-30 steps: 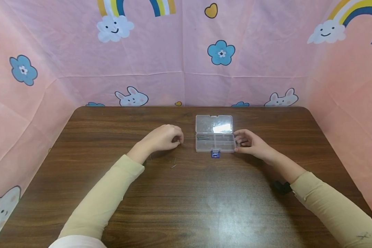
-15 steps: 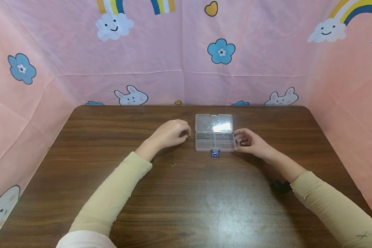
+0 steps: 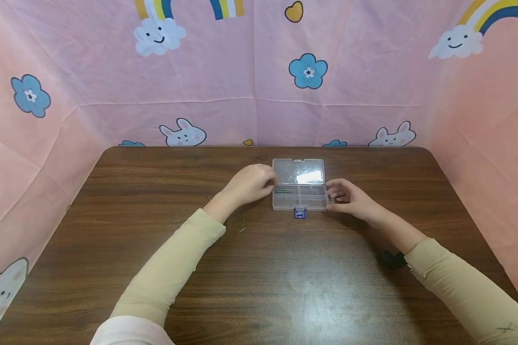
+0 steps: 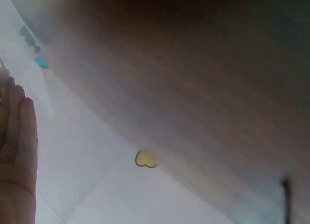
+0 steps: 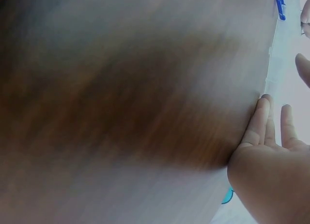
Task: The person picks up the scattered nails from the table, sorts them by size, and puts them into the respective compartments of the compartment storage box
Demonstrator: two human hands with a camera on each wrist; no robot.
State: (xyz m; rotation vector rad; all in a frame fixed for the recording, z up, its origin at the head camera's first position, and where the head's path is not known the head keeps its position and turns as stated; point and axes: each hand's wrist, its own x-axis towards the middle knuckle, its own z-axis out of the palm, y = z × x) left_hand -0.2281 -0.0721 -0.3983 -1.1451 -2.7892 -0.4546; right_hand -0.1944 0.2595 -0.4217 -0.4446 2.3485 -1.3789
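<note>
A clear plastic compartment box lies on the table with its lid folded back. Several thin nails rest in its back left compartment. My left hand is at the box's left edge, thumb and forefinger together; in the right wrist view a thin dark bit, apparently a nail, shows at its fingertips. My right hand holds the box's right end, thumb at the front corner and fingers toward the back. The left wrist view shows some fingers but not the pinch.
Short loose nails lie on the brown wooden table, left of the box. A longer thin piece lies beside the left sleeve. The blue latch hangs at the box's front. Pink printed cloth walls the table's back and sides.
My left hand has moved right and slightly back, from the bare table to the box's left edge. Thin pieces beside its wrist have come into view. The right hand and box have stayed put.
</note>
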